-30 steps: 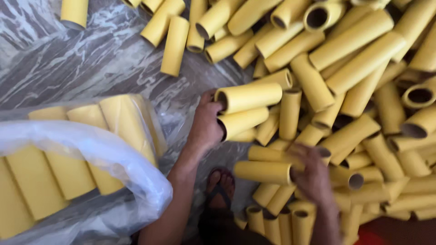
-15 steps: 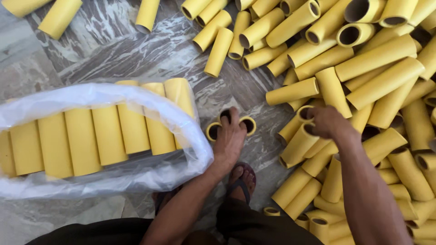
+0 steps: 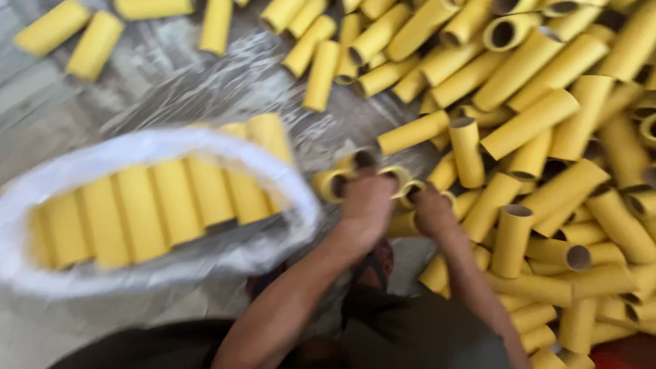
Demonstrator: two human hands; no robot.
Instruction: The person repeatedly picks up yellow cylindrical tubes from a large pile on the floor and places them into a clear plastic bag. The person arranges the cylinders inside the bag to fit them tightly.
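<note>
Hands — left hand [image 3: 367,203], right hand [image 3: 432,208] — around upright yellow tubes [image 3: 369,179].

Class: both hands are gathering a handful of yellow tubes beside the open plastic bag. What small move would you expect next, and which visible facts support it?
Probably a short swing left: the left hand and right hand grip a bunch of tubes right beside the open bag, where tubes already lie in a row.

The scene is lit evenly by soft, bright light. Heavy motion blur is seen across the whole view, worst on the plastic bag [image 3: 157,205]; pale glare is reflected by the floor sheeting [image 3: 171,82].
</note>
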